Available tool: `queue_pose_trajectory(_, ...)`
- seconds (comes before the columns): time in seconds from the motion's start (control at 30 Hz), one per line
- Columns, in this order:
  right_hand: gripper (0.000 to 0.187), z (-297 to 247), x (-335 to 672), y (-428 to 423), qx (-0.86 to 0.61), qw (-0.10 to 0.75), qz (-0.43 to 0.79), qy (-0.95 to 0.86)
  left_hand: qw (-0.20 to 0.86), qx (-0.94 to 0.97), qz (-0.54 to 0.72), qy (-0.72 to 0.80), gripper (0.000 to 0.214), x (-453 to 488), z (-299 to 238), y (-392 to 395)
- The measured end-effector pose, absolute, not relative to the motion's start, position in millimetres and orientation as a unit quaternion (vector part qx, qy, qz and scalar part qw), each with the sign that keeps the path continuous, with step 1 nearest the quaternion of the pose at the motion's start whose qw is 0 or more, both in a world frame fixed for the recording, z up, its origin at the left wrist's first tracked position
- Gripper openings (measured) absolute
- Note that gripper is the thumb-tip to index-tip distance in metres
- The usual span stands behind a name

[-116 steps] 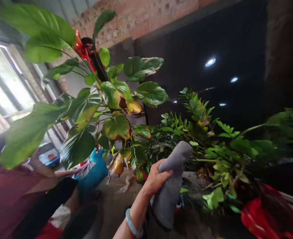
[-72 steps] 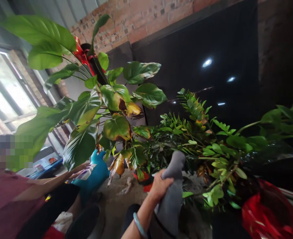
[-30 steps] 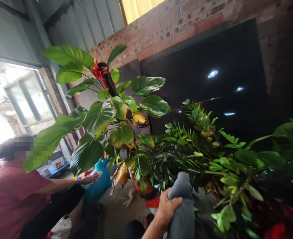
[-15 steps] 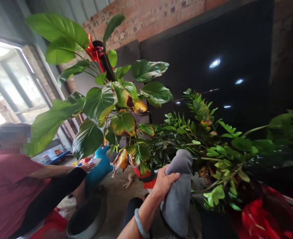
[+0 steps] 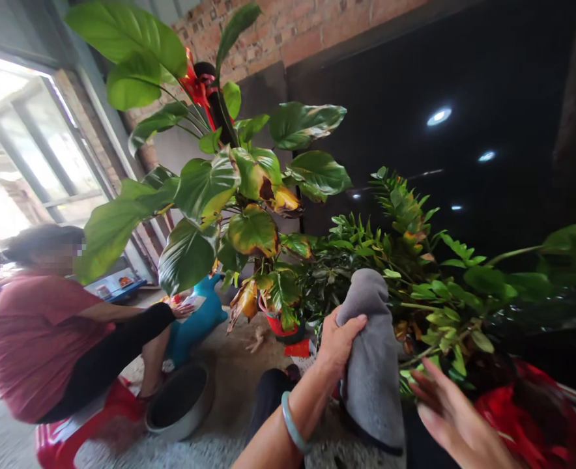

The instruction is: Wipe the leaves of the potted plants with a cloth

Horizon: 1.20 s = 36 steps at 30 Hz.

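Observation:
My left hand, with a pale green bangle on its wrist, grips a grey cloth of soft plush fabric. The fingers wrap behind its left side and the thumb lies across its front. The cloth stands up with a rounded, bulging top and dark edging along its bottom; whether something is inside it, I cannot tell. To the right of the cloth, apart from it, my right hand has its fingers spread and holds nothing. Motion slightly blurs those fingers.
Ahead stand a tall leafy potted plant and lower green plants. Red wrapping lies at the lower right. A grey basin is on the floor. A person sits at left on a red stool.
My right hand has come into view from the lower right, fingers apart. The grey cloth, still in my left hand, sits slightly higher and farther right. The view has shifted, showing more at left.

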State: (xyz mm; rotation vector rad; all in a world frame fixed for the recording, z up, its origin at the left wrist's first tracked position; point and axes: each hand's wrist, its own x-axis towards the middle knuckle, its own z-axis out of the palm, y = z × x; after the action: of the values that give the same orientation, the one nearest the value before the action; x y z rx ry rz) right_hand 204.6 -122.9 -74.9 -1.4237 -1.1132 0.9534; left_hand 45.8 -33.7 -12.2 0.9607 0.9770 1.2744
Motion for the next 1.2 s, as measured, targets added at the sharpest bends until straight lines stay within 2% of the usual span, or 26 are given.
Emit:
queue_pose_trajectory(0.07, 0.071, -64, 180, -102, -0.558, 0.542, 0.444, -0.444, 0.592, 0.408, 0.552, 0.422, 0.048, 52, -16, -40)
queue_pose_trajectory(0.17, 0.067, -62, 146, -82, -0.566, 0.555, 0.492, -0.359, 0.585, 0.376, 0.555, 0.455, 0.055, 54, -31, -48)
queue_pose_trajectory(0.23, 0.057, -65, 133, -79, -0.576, 0.545, 0.503, -0.344, 0.585, 0.348, 0.553, 0.481, 0.06, 50, -41, -50)
queue_pose_trajectory(0.33, 0.042, -60, 134, -75, -0.588, 0.555, 0.446, -0.384, 0.609, 0.321, 0.561, 0.459, 0.065, 46, -45, -47)
queue_pose_trajectory(0.47, 0.04, -42, 145, -52, -0.578, 0.607, 0.349, -0.419, 0.602, 0.335, 0.609, 0.393, 0.053, 47, -33, -34)
queue_pose_trajectory(0.57, 0.035, -50, 149, -41, -0.621, 0.588, 0.389, -0.342, 0.507, 0.362, 0.643, 0.446, 0.038, 37, -41, -20)
queue_pose_trajectory(0.67, 0.026, -69, 150, -54, -0.648, 0.538, 0.45, -0.297, 0.343, 0.33, 0.697, 0.536, 0.029, 12, -70, -4)
queue_pose_trajectory(0.77, 0.03, -67, 152, -69, -0.646, 0.541, 0.446, -0.302, 0.28, 0.308, 0.715, 0.561, 0.015, -16, -106, 9)
queue_pose_trajectory(0.83, 0.036, -50, 157, -66, -0.648, 0.571, 0.403, -0.303, 0.307, 0.303, 0.713, 0.552, 0.011, -29, -123, 15)
queue_pose_trajectory(0.97, 0.038, -24, 163, -40, -0.66, 0.611, 0.339, -0.276, 0.465, 0.234, 0.682, 0.514, 0.018, -38, -139, 21)
queue_pose_trajectory(1.1, 0.026, -44, 143, -45, -0.661, 0.513, 0.42, -0.351, 0.514, 0.202, 0.679, 0.485, 0.027, -39, -135, 29)
queue_pose_trajectory(1.2, 0.032, -55, 128, -69, -0.617, 0.484, 0.453, -0.423, 0.552, 0.193, 0.675, 0.45, 0.032, -40, -128, 36)
